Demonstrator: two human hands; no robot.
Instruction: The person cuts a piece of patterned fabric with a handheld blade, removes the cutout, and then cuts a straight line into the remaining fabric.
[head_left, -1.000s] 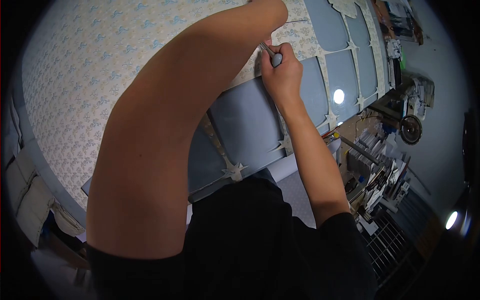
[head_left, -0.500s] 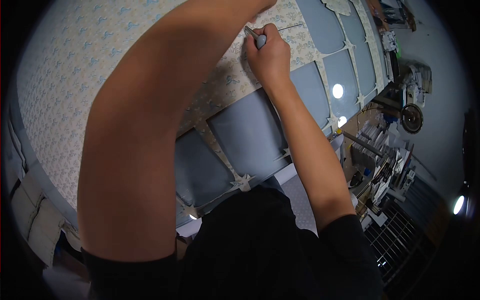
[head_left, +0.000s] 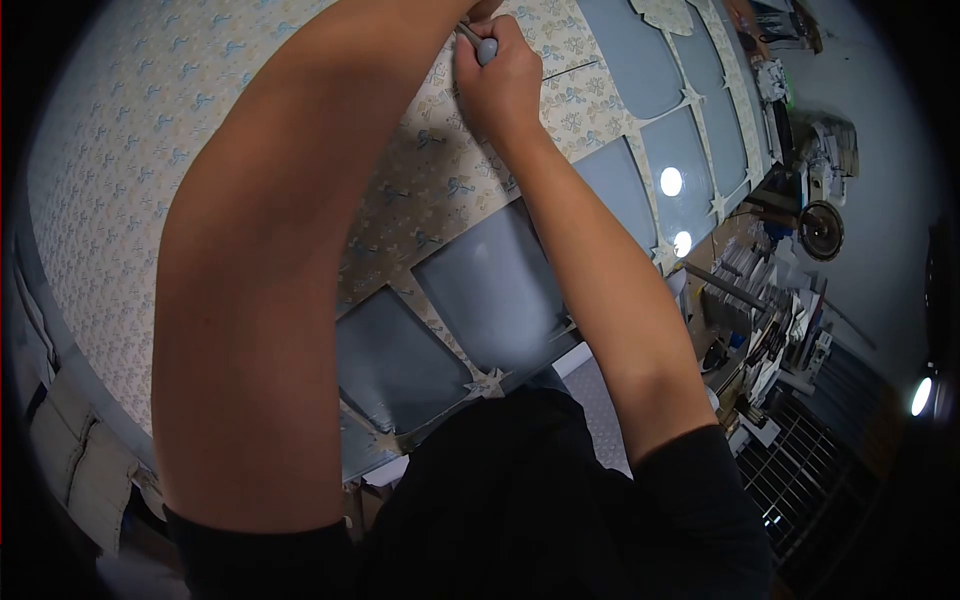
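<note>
My right hand [head_left: 508, 85] is closed around a small knife-like tool [head_left: 487, 50] with a rounded grey handle end and a thin metal shaft pointing up and left. It rests over a cream sheet [head_left: 450, 180] printed with small blue and beige motifs. A thin dark slit [head_left: 572, 71] runs through the sheet to the right of that hand. Next to the tool's tip, my left hand [head_left: 485, 9] shows only a few fingers at the top edge; my forearm and the frame hide the rest, so its grip does not show.
Large rounded cut-outs in the sheet's near and right parts bare the grey tabletop [head_left: 490, 280], with narrow strips between them. A loose patterned scrap [head_left: 662, 14] lies at the far right. Beyond the table are stacked papers [head_left: 745, 285], a round metal object [head_left: 822, 230] and a wire rack [head_left: 795, 490].
My right hand and the tool have moved left and slightly up across the sheet, and more of the slit shows behind them. My left hand has shifted left too.
</note>
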